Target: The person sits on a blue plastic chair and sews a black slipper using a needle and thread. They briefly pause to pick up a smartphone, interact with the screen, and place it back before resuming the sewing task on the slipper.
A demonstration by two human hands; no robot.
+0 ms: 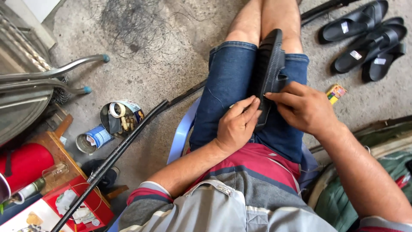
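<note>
We're sitting on a blue plastic chair (182, 131) with a black sandal (269, 68) lying lengthwise on our lap, wedged between the thighs so it stays put while both hands work on it. Our left hand (237, 124) is pressed flat-ish against the sandal's near end, fingers curled in and pinching something thin at the edge; looks like thread, but it's too fine to be sure. Our right hand (302, 107) grips the same end from the other side, fingers closed narrow on the sole edge.

Around us on the concrete floor (159, 47): three more black sandals (365, 38) off to the right, well apart, plus a small colourful box (336, 93). To the left sit two open tins (107, 126) with bits inside and a long black rod (124, 150) leaning past the chair. Nothing's blocking the hands.
</note>
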